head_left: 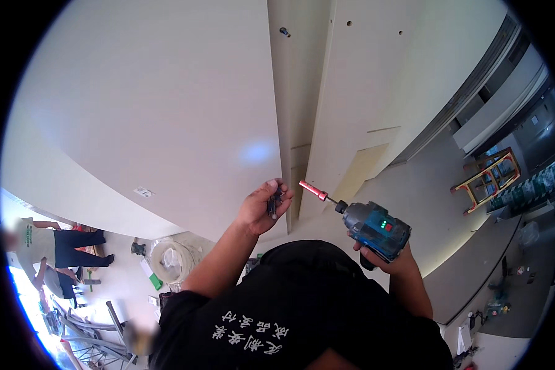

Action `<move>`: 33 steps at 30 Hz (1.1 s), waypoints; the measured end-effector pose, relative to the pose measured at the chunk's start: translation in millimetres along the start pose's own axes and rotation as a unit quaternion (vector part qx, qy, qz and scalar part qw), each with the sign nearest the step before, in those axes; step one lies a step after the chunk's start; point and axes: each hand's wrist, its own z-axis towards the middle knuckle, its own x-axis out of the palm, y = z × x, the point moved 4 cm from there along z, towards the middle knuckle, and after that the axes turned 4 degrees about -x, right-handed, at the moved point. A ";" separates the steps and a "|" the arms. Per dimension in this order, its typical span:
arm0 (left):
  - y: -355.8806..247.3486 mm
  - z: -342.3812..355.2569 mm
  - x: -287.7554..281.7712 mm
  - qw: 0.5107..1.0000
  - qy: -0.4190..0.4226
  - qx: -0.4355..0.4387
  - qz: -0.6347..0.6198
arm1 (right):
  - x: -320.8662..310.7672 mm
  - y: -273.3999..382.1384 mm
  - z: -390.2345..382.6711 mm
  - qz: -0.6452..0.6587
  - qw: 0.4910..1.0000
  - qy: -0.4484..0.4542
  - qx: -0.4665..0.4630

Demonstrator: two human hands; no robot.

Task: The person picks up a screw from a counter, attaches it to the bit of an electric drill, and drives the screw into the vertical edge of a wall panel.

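My left hand (264,205) is curled around several small dark metal fasteners (274,203), their exact kind partly hidden by the fingers. It is close to the lower edge of a large pale panel (185,111). My right hand (385,260) grips a teal and black cordless impact driver (376,228), with green lights and a red button showing. A red sleeve-like bit (313,190) on its front points up and left, toward the gap beside the panel, touching nothing. Farther up that gap, a small dark bolt (284,31) sticks out.
A second pale board (357,80) with small holes stands right of the gap. At far right is a yellow-orange stepladder (490,179). Other people (43,246) are at the left, near a wrapped coil (171,262) and grey metal legs (98,336) on the floor.
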 end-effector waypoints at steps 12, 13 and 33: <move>9.9 -10.2 72.0 0.998 -0.009 0.038 0.045 | 0.5 3.2 4.8 -0.103 0.994 0.035 -0.008; 12.7 -12.1 78.7 0.997 -0.021 0.037 0.059 | -0.1 6.0 5.7 -0.109 0.993 0.036 -0.013; -48.7 -44.8 96.3 0.951 0.023 0.143 0.273 | -5.4 94.4 63.4 0.054 0.978 0.185 -0.073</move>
